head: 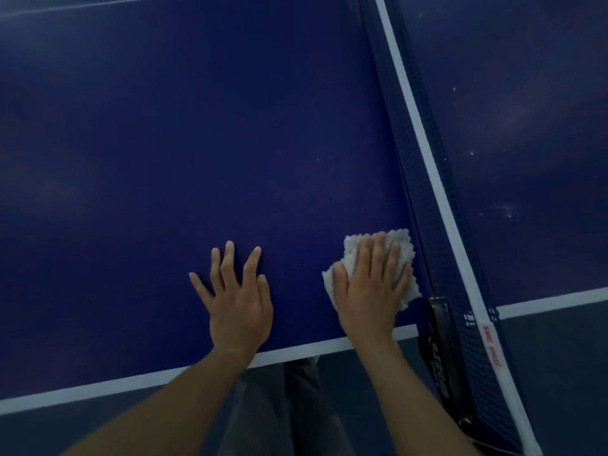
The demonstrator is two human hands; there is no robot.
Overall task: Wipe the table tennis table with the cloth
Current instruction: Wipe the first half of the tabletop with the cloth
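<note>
The dark blue table tennis table point(184, 153) fills most of the view, with a white line along its near edge. A white fluffy cloth point(403, 248) lies flat on it near the net, close to the near edge. My right hand point(373, 284) presses down on the cloth with straight fingers. My left hand point(238, 291) rests flat on the bare table surface to the left of the cloth, fingers spread, holding nothing.
The net point(424, 153) with its white top band runs diagonally on the right, ending in a black clamp post point(439, 343) at the table edge. The far half of the table point(526, 126) shows small white specks. My legs and dark floor lie below the edge.
</note>
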